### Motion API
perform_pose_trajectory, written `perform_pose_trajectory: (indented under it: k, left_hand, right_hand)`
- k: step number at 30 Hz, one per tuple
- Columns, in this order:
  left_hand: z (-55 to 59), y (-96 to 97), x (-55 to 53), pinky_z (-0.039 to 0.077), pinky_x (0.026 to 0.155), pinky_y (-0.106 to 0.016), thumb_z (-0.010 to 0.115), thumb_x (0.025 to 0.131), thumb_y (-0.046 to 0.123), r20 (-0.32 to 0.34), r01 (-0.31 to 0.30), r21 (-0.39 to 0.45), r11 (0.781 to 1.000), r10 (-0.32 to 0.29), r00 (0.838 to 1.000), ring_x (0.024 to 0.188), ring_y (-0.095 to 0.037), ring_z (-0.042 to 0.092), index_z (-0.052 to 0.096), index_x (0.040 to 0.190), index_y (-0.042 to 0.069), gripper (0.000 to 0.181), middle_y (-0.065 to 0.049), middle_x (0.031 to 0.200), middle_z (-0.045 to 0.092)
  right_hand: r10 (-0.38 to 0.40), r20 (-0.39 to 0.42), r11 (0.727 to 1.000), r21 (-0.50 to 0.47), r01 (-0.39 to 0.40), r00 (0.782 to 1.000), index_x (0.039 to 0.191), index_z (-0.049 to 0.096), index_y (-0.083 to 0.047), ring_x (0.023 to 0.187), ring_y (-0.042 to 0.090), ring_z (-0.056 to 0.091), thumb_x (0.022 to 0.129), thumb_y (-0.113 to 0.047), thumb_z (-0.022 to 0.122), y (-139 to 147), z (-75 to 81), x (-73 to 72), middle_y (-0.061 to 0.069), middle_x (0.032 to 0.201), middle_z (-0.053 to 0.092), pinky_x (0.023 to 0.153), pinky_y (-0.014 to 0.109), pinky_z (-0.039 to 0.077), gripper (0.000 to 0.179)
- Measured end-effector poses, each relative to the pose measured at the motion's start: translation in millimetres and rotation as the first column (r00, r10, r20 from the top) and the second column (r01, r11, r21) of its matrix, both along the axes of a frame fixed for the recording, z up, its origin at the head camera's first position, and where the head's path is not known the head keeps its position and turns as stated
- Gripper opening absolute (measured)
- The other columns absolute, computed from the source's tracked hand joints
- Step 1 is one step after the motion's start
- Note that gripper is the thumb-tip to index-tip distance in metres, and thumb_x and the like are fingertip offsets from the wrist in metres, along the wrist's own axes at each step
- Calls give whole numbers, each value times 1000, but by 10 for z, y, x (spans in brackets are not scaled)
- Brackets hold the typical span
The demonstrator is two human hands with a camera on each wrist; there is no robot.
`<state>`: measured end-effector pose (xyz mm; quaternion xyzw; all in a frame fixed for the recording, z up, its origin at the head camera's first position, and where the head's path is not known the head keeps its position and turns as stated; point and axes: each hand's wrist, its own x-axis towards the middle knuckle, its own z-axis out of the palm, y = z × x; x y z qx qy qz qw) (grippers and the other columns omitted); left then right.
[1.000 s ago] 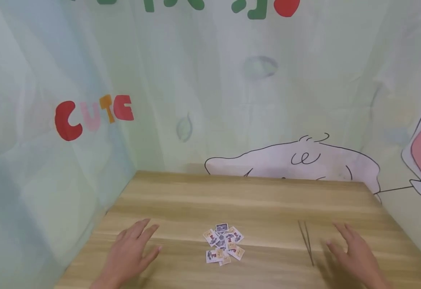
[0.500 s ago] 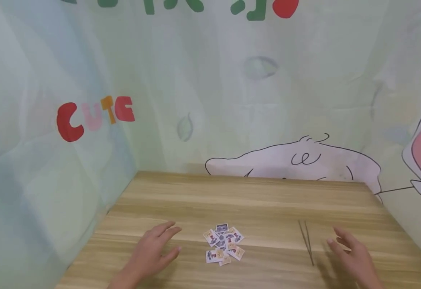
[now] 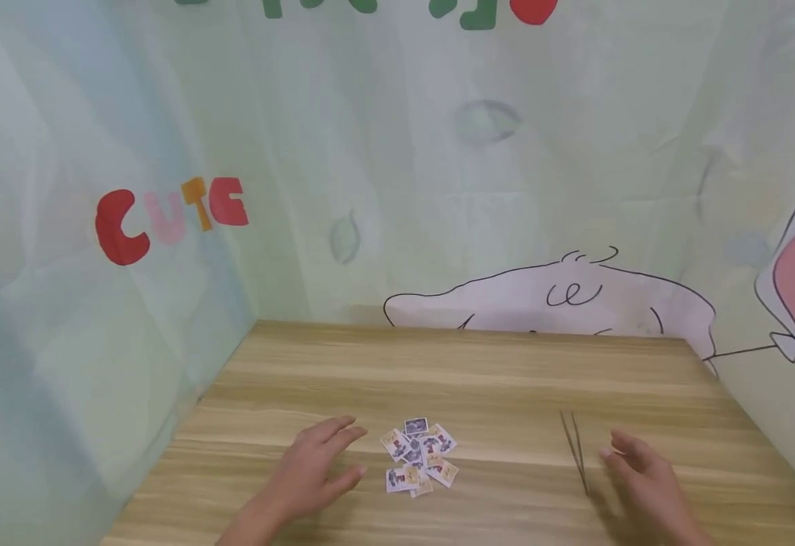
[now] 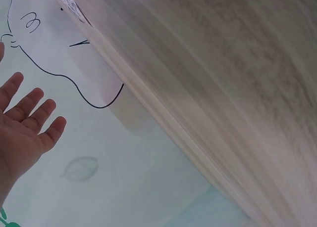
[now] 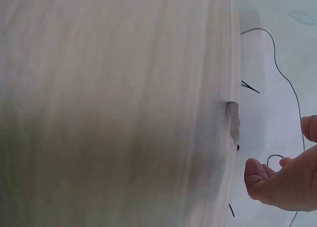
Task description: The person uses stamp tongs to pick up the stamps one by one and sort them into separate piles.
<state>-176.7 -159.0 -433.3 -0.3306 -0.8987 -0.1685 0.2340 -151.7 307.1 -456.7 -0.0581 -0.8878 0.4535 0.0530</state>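
A loose pile of small printed stamps [image 3: 416,455] lies on the wooden table in the head view, several overlapping. My left hand [image 3: 315,470] hovers just left of the pile, fingers spread and apart from it. In the left wrist view that hand [image 4: 25,128] shows its palm side with nothing in it. Thin metal tweezers [image 3: 577,455] lie to the right of the stamps, their two tips pointing away from me. Beside them on the right is my right hand [image 3: 646,478], loosely bent and holding nothing. The right wrist view shows only part of this hand [image 5: 287,182].
The wooden table [image 3: 472,371] reaches back to a pale green cloth backdrop [image 3: 397,152]. A side cloth [image 3: 97,341] with coloured letters hangs along the left edge. Another printed cloth borders the right. Between pile and tweezers is bare wood.
My left hand has moved right, from the table's left side to close beside the stamps. The right hand has moved slightly left, its fingers more bent. Stamps and tweezers stay put.
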Motion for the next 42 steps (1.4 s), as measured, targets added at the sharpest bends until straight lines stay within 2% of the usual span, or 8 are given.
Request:
perform_pose_trajectory:
  k: [2,6,13,22,27,31,39,42]
  left_hand:
    - [5,22,-4,43,88,-51,72,77,35,27,5,-15,1000,-5,1000,110,-30,52,61,118,11,49,-13,123,55]
    - [-8,58,-14,42,89,-50,71,78,36,51,20,-34,999,-19,999,112,-29,51,61,118,12,48,-12,123,55]
    - [-73,126,-15,40,92,-49,70,78,36,107,40,-79,996,-32,994,115,-27,48,59,121,14,49,-11,126,53]
    - [-115,199,-16,40,92,-48,67,80,39,157,66,-85,994,-52,986,116,-26,47,58,123,12,52,-11,128,52]
    - [-108,229,-23,38,95,-50,66,81,39,248,66,-76,995,-45,968,119,-28,45,56,126,13,53,-12,132,48]
    - [-113,253,-24,36,97,-51,64,82,41,319,55,-94,994,-23,948,122,-30,42,54,129,14,55,-12,136,45]
    - [-116,334,-40,35,97,-52,68,79,40,356,86,-103,991,-44,933,121,-32,42,53,131,14,59,-16,136,44]
    - [-117,357,-47,35,97,-52,67,80,41,371,98,-118,988,-48,928,122,-32,42,52,131,14,60,-17,136,44]
  right_hand:
    - [2,17,1000,-21,-2,1000,135,35,9,116,43,45,97,-35,48,-30,-19,-9,32,132,41,89,39,45,61]
    - [17,46,998,-64,-14,999,137,31,9,119,44,42,96,-37,48,-89,-38,-39,32,134,37,94,50,39,64]
    - [41,51,994,-103,-36,998,139,27,9,120,45,40,95,-36,52,-151,-74,-58,33,136,33,96,54,35,68]
    - [48,113,993,-111,-35,992,140,25,8,121,45,38,93,-39,53,-231,-113,-122,33,136,33,95,54,36,72]
    - [44,111,993,-111,-32,993,139,25,9,120,47,39,93,-35,55,-249,-136,-153,34,134,35,95,53,37,70]
    - [43,108,997,-71,-36,993,138,26,11,117,47,41,93,-31,56,-242,-175,-197,35,130,39,94,54,38,69]
    - [14,86,1000,6,-15,996,133,30,15,105,44,49,89,-19,61,-277,-222,-280,37,122,44,81,45,48,64]
    - [7,74,999,49,-11,997,131,32,16,104,45,50,87,-16,62,-281,-233,-306,37,120,46,82,47,47,62]
